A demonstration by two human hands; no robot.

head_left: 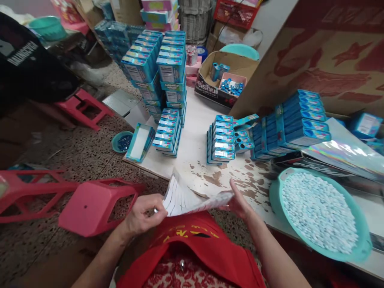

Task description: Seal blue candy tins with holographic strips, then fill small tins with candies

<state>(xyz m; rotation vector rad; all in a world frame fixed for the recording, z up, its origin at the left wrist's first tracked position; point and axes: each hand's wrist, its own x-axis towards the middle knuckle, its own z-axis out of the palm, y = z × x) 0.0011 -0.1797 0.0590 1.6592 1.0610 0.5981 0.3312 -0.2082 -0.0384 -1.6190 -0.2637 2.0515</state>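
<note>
A white sheet with rows of printed strips [183, 198] is curved between my two hands, above the red apron and beside the table's front edge. My left hand [147, 214] pinches its left edge between thumb and fingers. At its right end, my right hand [237, 202] has the sheet against the palm, thumb pointing up and the other fingers partly behind the paper. Beyond the sheet on the table [195, 120] stand a group of blue boxes [223, 140] and another small stack of blue boxes [168, 132].
Tall stacks of blue boxes [171, 64] rise at the back left. A teal basin of pale pellets [321, 212] sits at right, near more stacked boxes [294, 120]. Pink stools [90, 208] stand at left. A person in black [30, 60] is at the upper left.
</note>
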